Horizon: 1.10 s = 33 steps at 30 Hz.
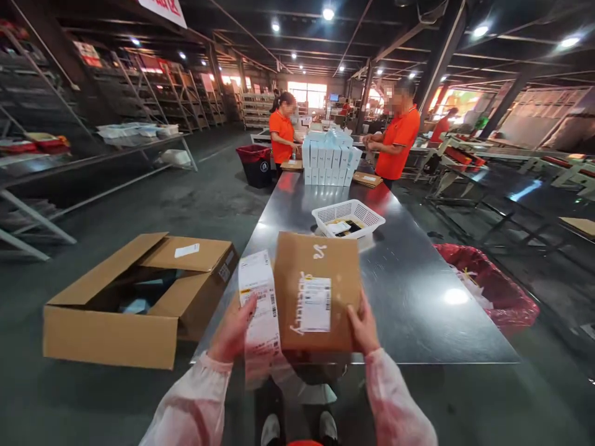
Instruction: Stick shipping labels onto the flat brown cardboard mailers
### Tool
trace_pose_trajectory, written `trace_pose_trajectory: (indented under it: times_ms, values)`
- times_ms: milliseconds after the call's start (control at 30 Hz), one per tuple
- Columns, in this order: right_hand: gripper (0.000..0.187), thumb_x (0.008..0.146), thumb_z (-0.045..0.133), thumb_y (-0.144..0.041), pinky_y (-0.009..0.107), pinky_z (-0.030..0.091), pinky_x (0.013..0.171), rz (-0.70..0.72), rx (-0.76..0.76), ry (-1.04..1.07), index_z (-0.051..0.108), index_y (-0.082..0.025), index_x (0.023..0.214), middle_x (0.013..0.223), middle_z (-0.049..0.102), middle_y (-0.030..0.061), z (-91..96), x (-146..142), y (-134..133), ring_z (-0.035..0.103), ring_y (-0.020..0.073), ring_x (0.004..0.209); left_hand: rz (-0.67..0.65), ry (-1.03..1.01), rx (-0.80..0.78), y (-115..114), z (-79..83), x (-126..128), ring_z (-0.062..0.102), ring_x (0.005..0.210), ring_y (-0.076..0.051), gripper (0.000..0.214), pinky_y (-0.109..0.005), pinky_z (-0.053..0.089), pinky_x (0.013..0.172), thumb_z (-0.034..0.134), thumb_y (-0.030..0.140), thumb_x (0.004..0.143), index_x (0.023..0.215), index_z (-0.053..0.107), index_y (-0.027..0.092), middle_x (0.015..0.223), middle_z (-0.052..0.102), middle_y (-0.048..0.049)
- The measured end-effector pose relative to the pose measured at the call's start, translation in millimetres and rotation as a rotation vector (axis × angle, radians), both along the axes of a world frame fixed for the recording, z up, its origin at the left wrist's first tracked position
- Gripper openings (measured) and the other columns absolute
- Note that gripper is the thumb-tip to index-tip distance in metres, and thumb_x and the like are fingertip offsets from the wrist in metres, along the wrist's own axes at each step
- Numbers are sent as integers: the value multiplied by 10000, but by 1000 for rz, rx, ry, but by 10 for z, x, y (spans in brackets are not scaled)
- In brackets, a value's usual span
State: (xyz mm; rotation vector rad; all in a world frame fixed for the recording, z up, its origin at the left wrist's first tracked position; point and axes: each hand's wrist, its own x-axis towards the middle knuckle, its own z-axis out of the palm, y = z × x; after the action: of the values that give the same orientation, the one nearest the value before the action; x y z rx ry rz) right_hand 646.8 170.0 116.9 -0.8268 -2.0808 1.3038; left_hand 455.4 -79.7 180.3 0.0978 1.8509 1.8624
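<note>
A small brown cardboard parcel (317, 272) with a white printed label lies flat at the near end of a long steel table (409, 291). My right hand (362, 325) grips its near right corner, fingers closed on the edge. My left hand (235, 331) holds a long white strip of shipping labels (258, 297) against the parcel's left side, thumb pressed on the paper. Both arms wear translucent pink sleeves.
A white plastic basket (348, 218) with small items sits behind the parcel. A large open carton (134, 297) stands on the floor at left, a red-lined bin (488, 291) at right. Two people in orange shirts (397, 139) work by stacked white boxes (330, 158) at the far end. Shelving lines the left.
</note>
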Motion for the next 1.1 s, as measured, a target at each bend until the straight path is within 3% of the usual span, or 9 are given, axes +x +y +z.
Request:
trace_pose_trajectory:
  times_ms: [100, 167, 300, 400, 500, 600, 867, 1000, 1100]
  values:
    - [808, 793, 535, -526, 476, 410, 992, -240, 12, -218, 330, -65, 1425, 1341, 498, 251, 261, 433, 429, 505, 324, 1217, -44, -135, 103, -85, 57, 356, 693, 828, -258, 385, -370, 563, 740, 654, 466, 769, 944, 655, 124, 886, 730, -109]
    - [772, 717, 634, -532, 491, 445, 912, -190, 6, -356, 502, -50, 1305, 1224, 572, 285, 392, 450, 331, 561, 355, 1113, -91, -177, 171, -160, 30, 599, 693, 802, -251, 472, -362, 564, 731, 738, 498, 668, 952, 644, 132, 906, 731, -103]
    - [665, 581, 742, -564, 406, 527, 770, 615, -288, -202, 666, -138, 1086, 1038, 688, 143, 502, 65, -645, 643, 276, 894, -329, -32, 183, -276, -93, 995, 666, 907, -253, 508, -356, 521, 837, 701, 555, 689, 980, 667, 140, 953, 731, -102]
    - [546, 732, 604, -620, 402, 522, 813, 591, -375, -37, 699, -162, 1014, 955, 720, 94, 438, -89, -1314, 650, 248, 884, -500, 95, 160, -308, -148, 1051, 633, 989, -257, 437, -347, 478, 898, 678, 495, 739, 995, 684, 141, 1007, 722, -102]
    - [576, 729, 575, -667, 406, 534, 757, 631, -389, -152, 731, -135, 886, 864, 734, 114, 330, -103, -1490, 661, 268, 818, -279, 52, 223, -299, -178, 923, 625, 978, -245, 493, -335, 476, 876, 742, 475, 662, 1016, 663, 142, 1032, 707, -106]
    - [601, 648, 673, -638, 390, 537, 767, 725, -375, -221, 718, -127, 963, 929, 736, 117, 348, -225, -1367, 669, 273, 850, -87, -14, 212, -284, -226, 816, 622, 769, -199, 435, -305, 482, 741, 771, 484, 596, 819, 671, 125, 797, 705, -71]
    - [341, 748, 612, -489, 300, 497, 616, 639, 42, -241, 764, -189, 803, 760, 751, 58, 710, -601, -1317, 673, 223, 694, 101, 35, 145, -268, -384, 929, 501, 586, -131, 409, -252, 392, 588, 745, 521, 584, 609, 608, 136, 585, 589, 1]
    - [263, 786, 592, -419, 306, 502, 633, 595, 131, -214, 765, -222, 808, 762, 747, 48, 595, -625, -1376, 675, 210, 695, 227, 45, 52, -218, -532, 897, 388, 503, -94, 480, -231, 314, 508, 729, 552, 589, 465, 468, 169, 458, 436, 54]
    - [213, 755, 636, -403, 317, 521, 699, 571, 163, -153, 759, -230, 761, 839, 725, 63, 409, -871, -1277, 670, 207, 780, 147, -38, 171, -222, -637, 759, 495, 584, -118, 417, -235, 394, 580, 786, 504, 550, 642, 608, 138, 592, 580, 22]
